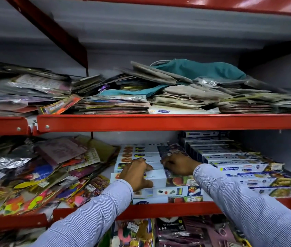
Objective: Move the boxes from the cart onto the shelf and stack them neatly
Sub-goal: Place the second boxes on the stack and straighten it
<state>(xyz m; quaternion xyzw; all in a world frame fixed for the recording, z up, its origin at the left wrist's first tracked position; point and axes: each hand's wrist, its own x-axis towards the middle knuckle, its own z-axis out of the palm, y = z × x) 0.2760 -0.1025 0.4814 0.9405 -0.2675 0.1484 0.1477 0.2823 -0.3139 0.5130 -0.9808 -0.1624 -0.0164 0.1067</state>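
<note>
Long white boxes (156, 178) with food pictures lie stacked in rows on the middle red shelf (173, 208). My left hand (137, 173) rests palm down on the left part of the top boxes, fingers curled over one box's edge. My right hand (177, 165) presses on the boxes just to the right, fingers bent onto the same row. Both sleeves are light blue striped. A second stack of blue-and-white wrap boxes (239, 168) stands to the right, touching the first stack. No cart is in view.
Loose shiny packets (34, 175) pile up left of the boxes. The upper shelf (159, 122) holds flat packets and folded teal and grey cloth (200, 70). More packaged goods (176, 232) fill the shelf below. A red bracket (55, 32) slants at the top left.
</note>
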